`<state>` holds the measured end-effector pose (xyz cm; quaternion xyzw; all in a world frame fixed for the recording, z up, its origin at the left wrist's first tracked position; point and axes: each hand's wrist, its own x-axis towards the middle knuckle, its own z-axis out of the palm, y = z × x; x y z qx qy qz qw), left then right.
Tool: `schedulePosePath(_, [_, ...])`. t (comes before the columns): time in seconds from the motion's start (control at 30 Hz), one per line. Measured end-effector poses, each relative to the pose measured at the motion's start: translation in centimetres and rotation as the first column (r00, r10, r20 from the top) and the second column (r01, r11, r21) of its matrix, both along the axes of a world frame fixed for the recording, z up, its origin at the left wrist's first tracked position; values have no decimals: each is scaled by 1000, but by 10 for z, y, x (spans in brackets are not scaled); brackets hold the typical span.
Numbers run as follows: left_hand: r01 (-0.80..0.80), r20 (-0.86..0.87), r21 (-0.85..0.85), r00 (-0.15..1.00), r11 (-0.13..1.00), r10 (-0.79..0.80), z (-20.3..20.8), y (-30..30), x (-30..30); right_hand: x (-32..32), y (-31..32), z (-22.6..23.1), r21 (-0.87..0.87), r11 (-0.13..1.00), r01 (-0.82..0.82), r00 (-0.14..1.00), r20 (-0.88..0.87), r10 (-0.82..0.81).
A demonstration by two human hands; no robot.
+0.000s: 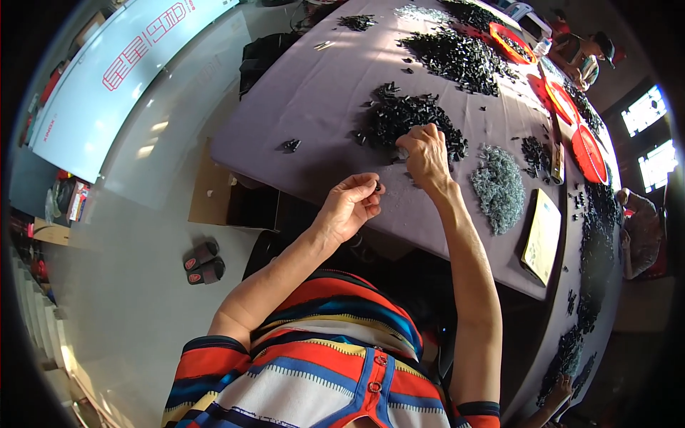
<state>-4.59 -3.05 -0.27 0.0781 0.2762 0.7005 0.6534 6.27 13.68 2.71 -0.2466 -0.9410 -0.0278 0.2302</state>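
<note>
My left hand (352, 207) is closed in a pinch at the table's near edge, with a small black part (378, 187) between thumb and fingertips. Just up and to the right, my right hand (427, 158) bends down over the near side of a pile of small black parts (399, 118). Its fingers are drawn together; a pale bit shows by the fingertips, too small to name. Right of that hand lies a heap of small clear, greyish pieces (498, 189). A few loose black parts (291, 145) rest on the cloth to the left.
A purple-grey cloth covers the table (285, 107). More black heaps (460, 60) lie farther back, near red baskets (589, 153). A yellowish flat box (542, 237) sits at the right edge. An open carton (214, 189) and slippers (204, 262) are on the floor. Other people (585, 60) sit across.
</note>
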Motion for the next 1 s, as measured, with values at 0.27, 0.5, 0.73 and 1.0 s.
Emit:
schedulePosePath(0.27, [-6, 9, -58, 1000, 998, 6, -1, 0, 0, -19, 2, 16, 51, 990, -130, 976, 183, 118])
schedulePosePath(0.5, [-13, -27, -77, 1000, 997, 11, 2, 0, 1, -14, 3, 12, -13, 990, -138, 975, 175, 138])
schedulePosePath(0.73, [4, -32, -28, 999, 1000, -5, -2, 0, 2, 22, -30, 18, -275, 950, -145, 960, -272, 67])
schedulePosePath(1.0, [-4, -145, -14, 989, 1000, 2, 2, 3, 17, 67, -106, -5, -831, 447, -330, 820, -487, -299])
